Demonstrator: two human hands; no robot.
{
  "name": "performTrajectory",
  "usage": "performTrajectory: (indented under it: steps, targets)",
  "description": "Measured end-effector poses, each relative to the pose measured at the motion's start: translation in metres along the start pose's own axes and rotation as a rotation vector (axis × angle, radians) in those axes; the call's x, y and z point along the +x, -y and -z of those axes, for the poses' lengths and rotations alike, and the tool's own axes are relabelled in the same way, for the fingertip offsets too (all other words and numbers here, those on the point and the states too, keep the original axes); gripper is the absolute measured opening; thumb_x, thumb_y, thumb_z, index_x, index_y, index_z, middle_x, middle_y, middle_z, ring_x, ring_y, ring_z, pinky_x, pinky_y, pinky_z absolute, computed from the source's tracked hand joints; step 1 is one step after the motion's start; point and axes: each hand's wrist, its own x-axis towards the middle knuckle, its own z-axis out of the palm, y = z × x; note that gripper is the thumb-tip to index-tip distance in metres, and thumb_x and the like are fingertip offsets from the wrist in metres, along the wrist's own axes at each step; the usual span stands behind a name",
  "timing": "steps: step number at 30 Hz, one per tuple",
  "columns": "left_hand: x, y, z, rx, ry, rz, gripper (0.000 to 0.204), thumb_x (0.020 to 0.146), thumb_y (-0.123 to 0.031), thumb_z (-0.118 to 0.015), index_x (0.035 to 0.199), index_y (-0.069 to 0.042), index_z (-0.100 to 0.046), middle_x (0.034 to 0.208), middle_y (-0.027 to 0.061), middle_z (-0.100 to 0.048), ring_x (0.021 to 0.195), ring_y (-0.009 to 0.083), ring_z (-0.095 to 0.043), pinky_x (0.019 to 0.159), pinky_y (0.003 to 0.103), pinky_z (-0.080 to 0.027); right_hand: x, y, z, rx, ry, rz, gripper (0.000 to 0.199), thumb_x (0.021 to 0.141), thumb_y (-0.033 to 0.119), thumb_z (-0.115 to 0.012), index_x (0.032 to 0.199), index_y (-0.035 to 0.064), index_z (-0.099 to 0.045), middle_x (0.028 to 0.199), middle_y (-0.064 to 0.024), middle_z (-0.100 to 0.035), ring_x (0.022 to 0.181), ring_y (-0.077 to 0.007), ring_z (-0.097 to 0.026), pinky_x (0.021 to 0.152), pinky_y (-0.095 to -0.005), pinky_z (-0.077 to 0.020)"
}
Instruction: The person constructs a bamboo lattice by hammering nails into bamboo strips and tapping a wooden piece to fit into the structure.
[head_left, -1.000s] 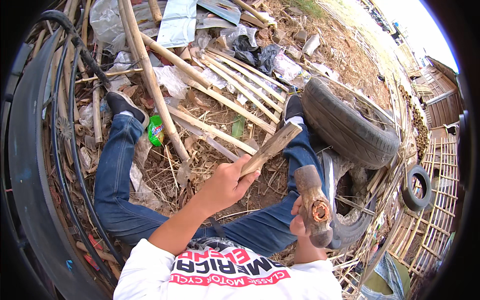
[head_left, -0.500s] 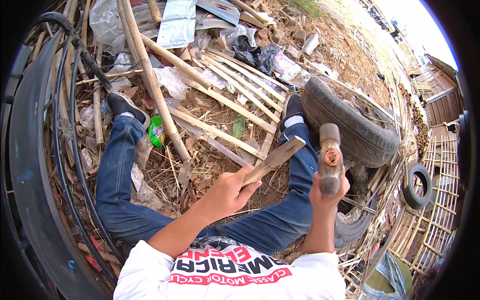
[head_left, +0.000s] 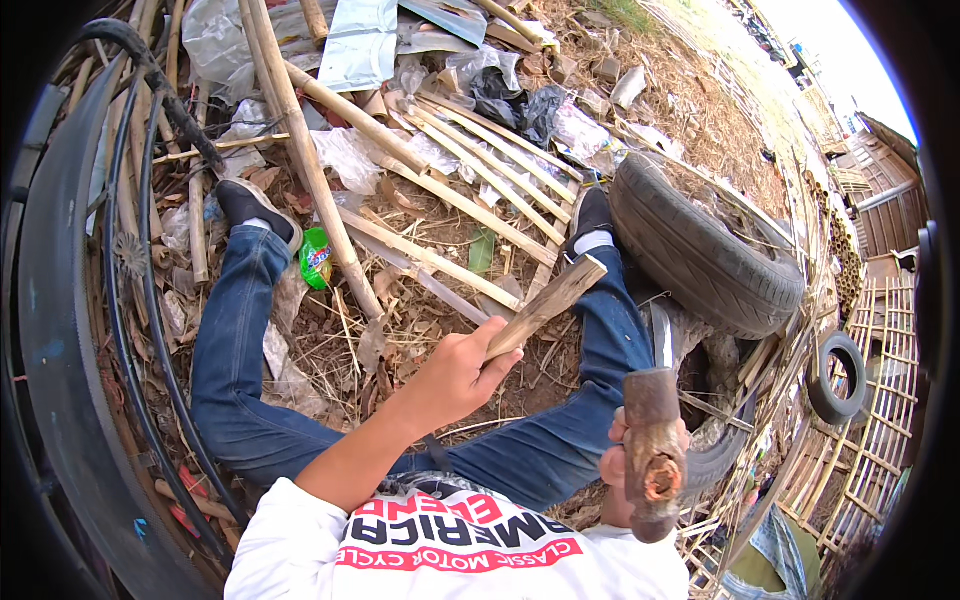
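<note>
Gripping a hammer [head_left: 652,450] near the lower right, the right hand [head_left: 625,470] is clamped on its handle, the rusty head raised toward the camera and hiding most of the fingers. Left of it, the left hand [head_left: 455,375] is closed around the near end of a flat wooden slat [head_left: 548,305], which angles up and away to the right, its far end just above the right knee. Both hands are well apart, each clamped on its own thing. Nearest of all lies the white shirt [head_left: 440,545] with red print. Beyond the hands, legs in blue jeans [head_left: 230,360] stretch out over ground strewn with dry straw, the left leg far out to the left, the right one running toward a tyre [head_left: 700,250] on the right. A black shoe [head_left: 252,205] ends the left leg; another shoe [head_left: 590,215] sits just beside the tyre. A small green packet [head_left: 316,258] lies beside a long bamboo pole [head_left: 300,150]. Farther off, more bamboo sticks [head_left: 480,160] cross the ground, with plastic sheets [head_left: 360,45] and rubbish at the far edge. A smaller tyre [head_left: 838,378] leans at the right by a bamboo lattice [head_left: 880,420]
</note>
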Motion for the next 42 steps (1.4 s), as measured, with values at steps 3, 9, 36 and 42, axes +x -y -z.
performTrajectory:
  steps: [3,9,36,42]
  targets:
    - [-0.007,-0.017,-0.003,0.021,0.07,-0.02,0.023,0.092,-0.012,-0.062,0.107,0.003,-0.054,0.064,0.0218,-0.059,0.058,0.0392,-0.062,0.051,0.041,-0.045,0.005,-0.023,-0.023,-0.049,0.093,-0.371,0.024,0.08,0.031,-0.069,0.078,0.0079,-0.064,0.064,-0.0047,-0.06,0.056,-0.0169,-0.058,0.048,-0.0281,-0.0423]
    - [0.01,0.002,0.009,0.038,-0.011,-0.014,0.033,0.092,-0.016,-0.061,0.115,0.007,-0.052,0.066,0.0221,-0.061,0.058,0.0373,-0.063,0.054,0.04,-0.046,-0.016,-0.003,0.0,-0.33,0.029,-0.497,0.02,0.067,0.025,-0.074,0.069,0.0091,-0.062,0.063,-0.002,-0.062,0.051,-0.014,-0.058,0.049,-0.0266,-0.0433]
    - [-0.01,-0.022,0.013,0.056,0.024,-0.097,0.03,0.09,-0.013,-0.065,0.111,0.005,-0.053,0.069,0.0175,-0.063,0.056,0.0328,-0.063,0.052,0.036,-0.045,0.055,-0.054,-0.001,-0.191,-0.256,-0.102,0.027,0.094,0.027,-0.06,0.087,0.0019,-0.055,0.064,0.0015,-0.048,0.05,-0.0072,-0.045,0.044,-0.0241,-0.0354]
    - [0.008,-0.024,0.042,0.171,-0.065,-0.181,0.024,0.091,-0.01,-0.063,0.112,-0.001,-0.055,0.068,0.0131,-0.061,0.059,0.0273,-0.063,0.055,0.034,-0.046,0.026,-0.041,-0.04,-0.193,0.013,0.018,0.028,0.072,0.019,-0.073,0.09,0.0025,-0.061,0.063,-0.0095,-0.06,0.054,-0.0278,-0.06,0.051,-0.0327,-0.0448]
